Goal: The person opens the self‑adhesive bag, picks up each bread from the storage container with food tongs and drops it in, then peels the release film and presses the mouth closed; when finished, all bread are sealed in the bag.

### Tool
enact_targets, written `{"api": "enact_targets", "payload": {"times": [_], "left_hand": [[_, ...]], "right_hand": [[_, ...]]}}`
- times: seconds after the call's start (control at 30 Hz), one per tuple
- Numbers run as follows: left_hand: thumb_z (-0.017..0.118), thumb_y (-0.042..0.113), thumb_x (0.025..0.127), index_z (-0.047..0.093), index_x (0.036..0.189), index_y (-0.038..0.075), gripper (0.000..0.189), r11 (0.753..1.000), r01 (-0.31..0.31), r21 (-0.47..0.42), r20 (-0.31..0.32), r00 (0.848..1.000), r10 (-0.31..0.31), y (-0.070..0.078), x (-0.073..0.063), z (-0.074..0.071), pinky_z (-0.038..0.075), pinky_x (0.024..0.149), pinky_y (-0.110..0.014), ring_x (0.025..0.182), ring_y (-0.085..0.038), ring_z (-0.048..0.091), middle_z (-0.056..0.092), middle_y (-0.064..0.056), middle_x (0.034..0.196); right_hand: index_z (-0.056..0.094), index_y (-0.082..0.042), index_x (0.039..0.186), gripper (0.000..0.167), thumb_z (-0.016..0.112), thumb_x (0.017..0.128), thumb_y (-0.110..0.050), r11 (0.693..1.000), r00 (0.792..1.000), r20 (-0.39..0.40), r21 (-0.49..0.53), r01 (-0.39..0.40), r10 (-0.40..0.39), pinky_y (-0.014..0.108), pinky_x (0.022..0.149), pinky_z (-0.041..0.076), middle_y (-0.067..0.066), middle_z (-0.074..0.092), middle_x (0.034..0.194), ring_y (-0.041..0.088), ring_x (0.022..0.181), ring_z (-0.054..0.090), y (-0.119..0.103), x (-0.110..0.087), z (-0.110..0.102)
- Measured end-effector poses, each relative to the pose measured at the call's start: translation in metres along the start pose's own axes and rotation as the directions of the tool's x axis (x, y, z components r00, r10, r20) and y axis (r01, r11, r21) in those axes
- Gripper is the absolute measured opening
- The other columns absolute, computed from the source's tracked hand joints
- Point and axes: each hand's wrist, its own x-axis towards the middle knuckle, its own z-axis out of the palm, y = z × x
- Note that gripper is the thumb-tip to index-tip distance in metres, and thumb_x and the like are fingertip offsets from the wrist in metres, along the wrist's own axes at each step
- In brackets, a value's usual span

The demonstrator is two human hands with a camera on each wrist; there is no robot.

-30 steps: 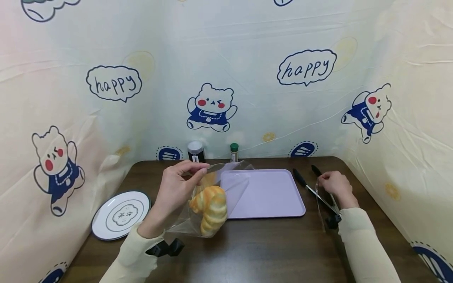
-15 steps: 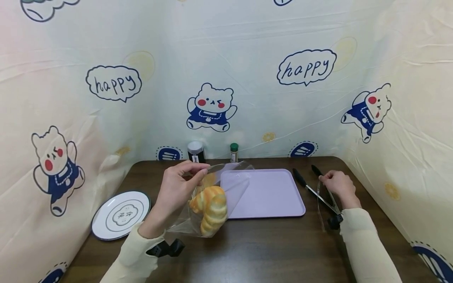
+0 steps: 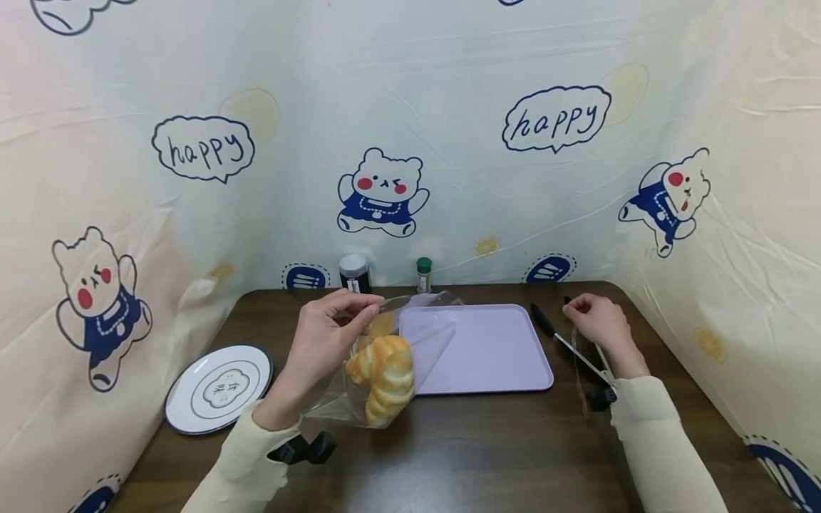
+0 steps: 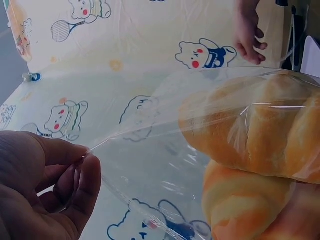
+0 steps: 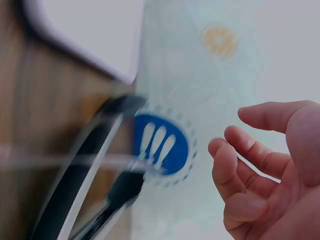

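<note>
My left hand (image 3: 330,335) pinches the edge of a clear plastic bag (image 4: 145,165) between thumb and fingertips. Inside the bag sits a golden, ridged croissant-shaped bread (image 3: 385,377); in the left wrist view a second bread piece (image 4: 245,200) shows below the upper one. Over the table's right side is my right hand (image 3: 599,324), its thumb and fingers apart with nothing between them in the right wrist view. Beside and beneath it lie black-tipped metal tongs (image 3: 577,347). A thin clear strip (image 5: 85,161), blurred, crosses in front of the tongs, apart from the fingers.
A lilac tray (image 3: 494,349) lies at the table's middle, partly behind the bag. On the left is a white plate (image 3: 192,399) with a dark rim. A dark jar (image 3: 355,274) and a green-capped bottle (image 3: 424,276) stand at the back edge.
My right hand has shifted slightly left and away from me, and its fingers have come off the clear strip. The left hand keeps hold of the bag, almost unmoved.
</note>
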Motion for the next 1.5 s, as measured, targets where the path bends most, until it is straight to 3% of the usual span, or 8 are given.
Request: {"api": "enact_targets", "payload": {"times": [0.23, 0.33, 0.5, 0.67, 0.93, 1.13, 1.37, 1.5], "left_hand": [[0.072, 0.024, 0.092, 0.078, 0.106, 0.021, 0.015, 1.000, 0.002, -0.024, 0.008, 1.000, -0.002, 0.002, 0.001, 0.002, 0.057, 0.064, -0.025, 0.071, -0.021, 0.067, 0.066, -0.003, 0.087], [0.072, 0.025, 0.092, 0.078, 0.106, 0.021, 0.015, 0.999, 0.010, -0.036, 0.014, 1.000, -0.009, 0.003, 0.001, 0.004, 0.055, 0.063, -0.024, 0.073, -0.028, 0.066, 0.067, -0.003, 0.087], [0.072, 0.028, 0.092, 0.078, 0.105, 0.022, 0.015, 0.999, 0.017, -0.045, 0.018, 1.000, -0.016, 0.005, 0.001, 0.007, 0.053, 0.064, -0.023, 0.077, -0.025, 0.060, 0.068, -0.001, 0.091], [0.072, 0.027, 0.092, 0.078, 0.106, 0.023, 0.015, 0.998, 0.009, -0.063, 0.022, 1.000, -0.008, 0.006, 0.001, 0.010, 0.054, 0.066, -0.023, 0.077, -0.022, 0.060, 0.068, 0.000, 0.091], [0.072, 0.024, 0.092, 0.078, 0.106, 0.022, 0.015, 0.998, -0.030, -0.056, 0.039, 0.999, 0.032, 0.007, 0.001, 0.013, 0.055, 0.066, -0.024, 0.076, -0.021, 0.061, 0.066, 0.000, 0.088], [0.072, 0.023, 0.092, 0.078, 0.106, 0.022, 0.015, 0.998, -0.042, -0.037, 0.046, 0.998, 0.044, 0.007, 0.002, 0.013, 0.056, 0.069, -0.023, 0.080, -0.020, 0.061, 0.068, 0.001, 0.089], [0.073, 0.023, 0.092, 0.078, 0.108, 0.020, 0.017, 0.998, -0.042, -0.037, 0.069, 0.997, 0.044, 0.006, 0.003, 0.011, 0.059, 0.073, -0.024, 0.081, -0.017, 0.066, 0.071, 0.001, 0.094], [0.073, 0.025, 0.091, 0.078, 0.107, 0.022, 0.017, 0.999, -0.035, -0.022, 0.063, 0.997, 0.036, 0.004, 0.004, 0.006, 0.058, 0.074, -0.024, 0.083, -0.017, 0.066, 0.073, 0.002, 0.097]], "right_hand": [[0.070, -0.010, 0.107, 0.026, 0.062, 0.097, -0.032, 0.979, 0.984, 0.063, 0.128, 0.157, -0.166, 0.030, 0.063, 0.050, 0.012, 0.071, 0.096, 0.021, 0.075, 0.063, -0.052, -0.012, 0.006], [0.071, -0.012, 0.105, 0.020, 0.066, 0.096, -0.029, 0.955, 0.962, 0.121, 0.198, 0.219, -0.245, 0.031, 0.061, 0.052, 0.010, 0.072, 0.094, 0.022, 0.073, 0.064, -0.074, -0.019, 0.014], [0.072, -0.019, 0.103, 0.017, 0.071, 0.093, -0.032, 0.919, 0.918, 0.208, 0.283, 0.274, -0.338, 0.032, 0.062, 0.051, 0.003, 0.071, 0.097, 0.021, 0.075, 0.062, -0.106, -0.032, 0.024], [0.073, -0.025, 0.102, 0.017, 0.073, 0.090, -0.036, 0.885, 0.889, 0.216, 0.341, 0.318, -0.403, 0.031, 0.067, 0.053, -0.003, 0.072, 0.096, 0.018, 0.083, 0.060, -0.132, -0.042, 0.029], [0.074, -0.025, 0.099, 0.015, 0.073, 0.090, -0.036, 0.844, 0.899, 0.133, 0.424, 0.329, -0.417, 0.031, 0.062, 0.052, -0.003, 0.070, 0.087, 0.021, 0.077, 0.061, -0.148, -0.047, 0.040], [0.075, -0.024, 0.095, 0.010, 0.072, 0.092, -0.033, 0.802, 0.893, 0.078, 0.480, 0.356, -0.443, 0.028, 0.057, 0.048, 0.002, 0.070, 0.083, 0.030, 0.074, 0.063, -0.151, -0.047, 0.044], [0.074, -0.021, 0.097, 0.013, 0.071, 0.092, -0.033, 0.775, 0.901, 0.031, 0.524, 0.353, -0.432, 0.028, 0.057, 0.048, 0.003, 0.070, 0.086, 0.019, 0.072, 0.063, -0.152, -0.046, 0.038], [0.075, -0.017, 0.098, 0.016, 0.072, 0.092, -0.031, 0.762, 0.910, 0.002, 0.547, 0.347, -0.415, 0.028, 0.059, 0.047, 0.004, 0.070, 0.086, 0.022, 0.073, 0.063, -0.151, -0.045, 0.030]]}}
